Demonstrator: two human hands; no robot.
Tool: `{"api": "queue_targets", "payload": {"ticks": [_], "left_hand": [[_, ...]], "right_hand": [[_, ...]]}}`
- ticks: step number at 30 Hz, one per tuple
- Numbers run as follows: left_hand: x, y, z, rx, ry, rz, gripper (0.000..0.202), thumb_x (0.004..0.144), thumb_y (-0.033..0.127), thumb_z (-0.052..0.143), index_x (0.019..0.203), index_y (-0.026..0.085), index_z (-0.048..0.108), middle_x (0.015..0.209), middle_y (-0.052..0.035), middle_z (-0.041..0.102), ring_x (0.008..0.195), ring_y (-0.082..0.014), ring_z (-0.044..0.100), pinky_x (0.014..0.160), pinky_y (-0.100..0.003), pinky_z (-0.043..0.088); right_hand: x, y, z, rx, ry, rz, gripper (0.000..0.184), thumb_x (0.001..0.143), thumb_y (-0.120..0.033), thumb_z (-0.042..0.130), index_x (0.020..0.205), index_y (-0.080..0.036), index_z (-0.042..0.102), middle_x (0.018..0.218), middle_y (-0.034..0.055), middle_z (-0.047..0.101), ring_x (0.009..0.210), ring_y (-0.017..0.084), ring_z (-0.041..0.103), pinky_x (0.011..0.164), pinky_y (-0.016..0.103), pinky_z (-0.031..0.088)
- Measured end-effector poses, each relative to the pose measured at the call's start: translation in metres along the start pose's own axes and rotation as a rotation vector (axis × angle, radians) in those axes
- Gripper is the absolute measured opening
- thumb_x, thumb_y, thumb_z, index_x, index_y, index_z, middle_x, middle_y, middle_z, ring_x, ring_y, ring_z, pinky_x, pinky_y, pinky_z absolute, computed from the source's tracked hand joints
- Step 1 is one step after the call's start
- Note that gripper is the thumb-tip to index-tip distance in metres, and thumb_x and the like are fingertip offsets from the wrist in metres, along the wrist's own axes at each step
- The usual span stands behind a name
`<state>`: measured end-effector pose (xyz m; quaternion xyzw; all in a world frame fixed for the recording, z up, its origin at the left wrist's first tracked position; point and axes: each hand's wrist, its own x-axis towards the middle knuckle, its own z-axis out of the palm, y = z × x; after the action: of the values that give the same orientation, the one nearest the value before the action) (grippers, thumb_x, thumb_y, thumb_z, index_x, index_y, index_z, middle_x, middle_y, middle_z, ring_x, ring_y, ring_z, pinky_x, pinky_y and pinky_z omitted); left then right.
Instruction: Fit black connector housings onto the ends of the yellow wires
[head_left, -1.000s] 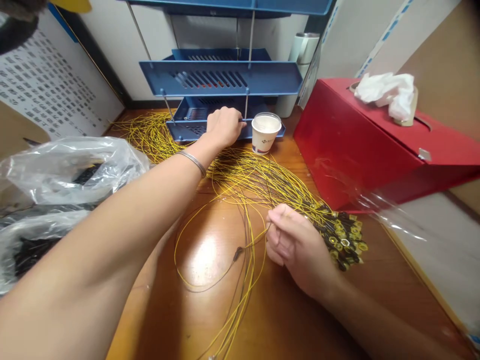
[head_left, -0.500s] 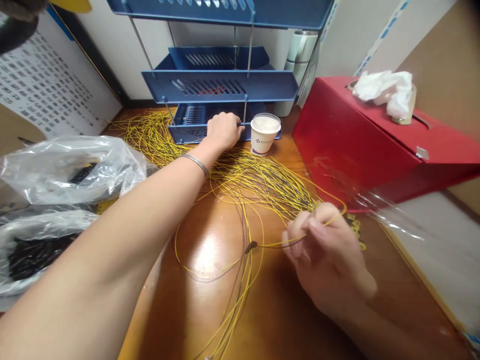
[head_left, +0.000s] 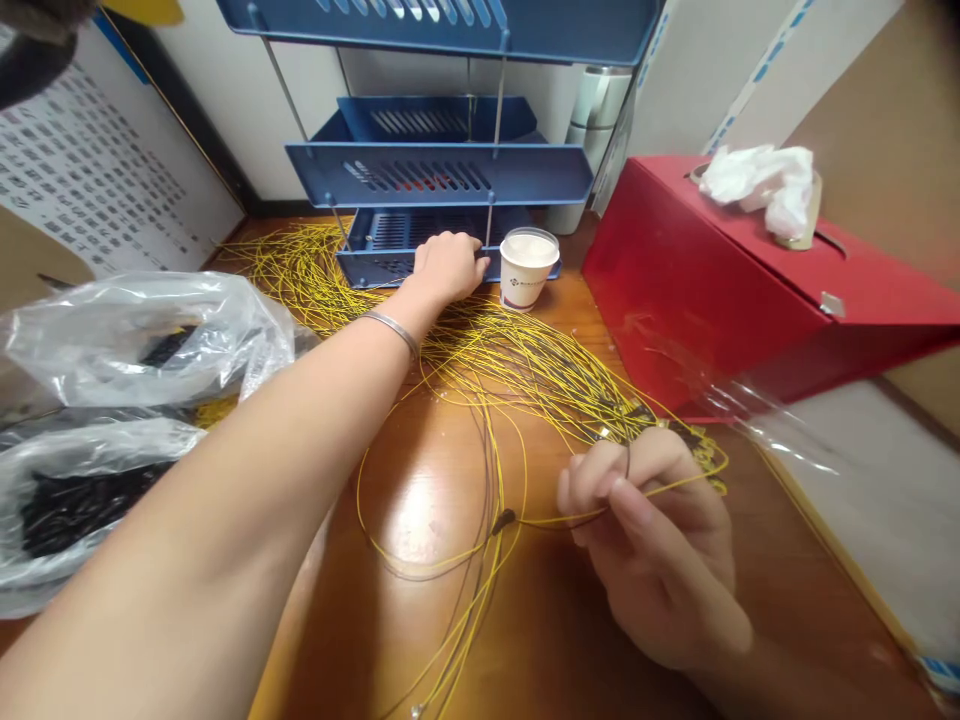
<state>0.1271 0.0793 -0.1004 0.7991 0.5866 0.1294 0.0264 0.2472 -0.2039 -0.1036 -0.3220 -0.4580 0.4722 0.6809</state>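
My right hand pinches a thin pair of yellow and black wires between thumb and fingers, low on the right. The wire pair runs left to a small dark sleeve-like piece and loops over the desk. Stretched forward, my left hand is curled down at the front of the lowest blue tray, above the wire pile; its fingertips are hidden, and so is anything in them. A large pile of yellow and black wires spreads beneath my left hand toward my right, with small connector ends near the right hand.
A lidded paper cup stands right of my left hand. Two clear plastic bags with black pieces lie at left. The red box with tissue on top stands at right. Above is the tiered blue rack.
My right hand has shifted slightly down, and its thumb and fingers have changed position on the wires. The dark piece has dropped a little with them. My left hand stays in place.
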Motion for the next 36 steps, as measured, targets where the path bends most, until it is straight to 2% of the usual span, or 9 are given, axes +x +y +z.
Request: {"api": "queue_targets", "payload": {"ticks": [4,8,12,14,18,20,23,29,36], "left_hand": [[-0.012,0.007,0.000,-0.010,0.011,0.008,0.050,0.094,0.044,0.047,0.133,0.016,0.059,0.123,-0.0188,0.065,0.114,-0.0364,0.058,0.095,-0.049,0.044],[-0.027,0.010,-0.003,-0.054,0.085,-0.005,0.050,0.095,0.038,0.045,0.142,0.021,0.050,0.120,-0.0165,0.067,0.111,-0.0349,0.060,0.092,-0.049,0.046],[-0.054,0.012,-0.013,-0.052,0.143,-0.025,0.039,0.095,0.035,0.046,0.128,0.022,0.062,0.111,-0.0140,0.071,0.101,-0.0315,0.063,0.085,-0.045,0.046],[-0.081,0.018,-0.019,-0.053,0.146,-0.024,0.031,0.095,0.034,0.046,0.111,0.021,0.069,0.102,-0.0127,0.073,0.091,-0.0278,0.064,0.078,-0.041,0.045],[-0.159,0.042,-0.033,-0.264,0.034,0.092,0.024,0.095,0.036,0.047,0.101,0.022,0.065,0.078,-0.0040,0.070,0.068,-0.0188,0.060,0.065,-0.032,0.038],[-0.194,0.052,-0.038,-0.408,-0.076,0.150,0.029,0.099,0.038,0.041,0.088,0.021,0.063,0.074,-0.0005,0.067,0.064,-0.0151,0.056,0.061,-0.029,0.034],[-0.224,0.055,-0.038,-0.525,-0.122,0.165,0.043,0.101,0.044,0.038,0.073,0.020,0.060,0.066,0.0015,0.062,0.062,-0.0131,0.053,0.059,-0.027,0.032],[-0.227,0.030,-0.019,-0.505,0.031,0.387,0.027,0.094,0.039,0.055,0.086,0.019,0.071,0.070,0.0006,0.068,0.065,-0.0145,0.055,0.064,-0.029,0.039],[-0.228,0.014,-0.012,-0.595,-0.058,0.445,0.031,0.087,0.034,0.066,0.114,0.020,0.069,0.077,0.0021,0.074,0.068,-0.0138,0.062,0.065,-0.028,0.045]], "right_hand": [[0.001,-0.001,-0.003,-0.002,-0.005,0.032,0.016,0.093,-0.022,0.059,0.078,-0.023,0.055,0.063,-0.0004,0.048,0.055,0.012,0.046,0.049,0.028,0.036],[0.003,-0.002,-0.004,-0.005,-0.005,0.075,0.018,0.092,-0.022,0.059,0.076,-0.022,0.052,0.060,-0.0009,0.049,0.053,0.012,0.046,0.049,0.027,0.036],[0.004,-0.001,-0.001,0.016,0.034,0.097,0.019,0.089,-0.024,0.063,0.074,-0.021,0.051,0.061,-0.0018,0.050,0.052,0.010,0.046,0.046,0.024,0.035],[0.005,0.001,0.001,0.007,0.069,0.133,0.019,0.088,-0.024,0.065,0.074,-0.021,0.053,0.060,-0.0019,0.053,0.050,0.009,0.047,0.044,0.021,0.035],[0.007,0.005,0.001,-0.030,0.156,0.177,0.013,0.088,-0.023,0.066,0.080,-0.019,0.056,0.057,-0.0015,0.061,0.040,0.004,0.039,0.040,0.015,0.027],[0.010,0.007,-0.001,-0.029,0.196,0.197,0.014,0.086,-0.025,0.068,0.080,-0.019,0.056,0.058,-0.0012,0.063,0.039,0.002,0.035,0.039,0.014,0.026],[0.015,0.009,-0.002,-0.006,0.239,0.221,0.018,0.083,-0.027,0.071,0.078,-0.019,0.056,0.058,-0.0016,0.064,0.038,0.002,0.035,0.038,0.014,0.029],[0.019,0.015,-0.005,-0.007,0.252,0.203,0.020,0.083,-0.029,0.072,0.078,-0.019,0.056,0.058,-0.0023,0.063,0.036,0.003,0.034,0.037,0.015,0.030],[0.025,0.017,-0.014,-0.002,0.292,0.187,0.019,0.085,-0.029,0.068,0.078,-0.019,0.054,0.061,-0.0036,0.062,0.034,0.003,0.030,0.034,0.016,0.027]]}}
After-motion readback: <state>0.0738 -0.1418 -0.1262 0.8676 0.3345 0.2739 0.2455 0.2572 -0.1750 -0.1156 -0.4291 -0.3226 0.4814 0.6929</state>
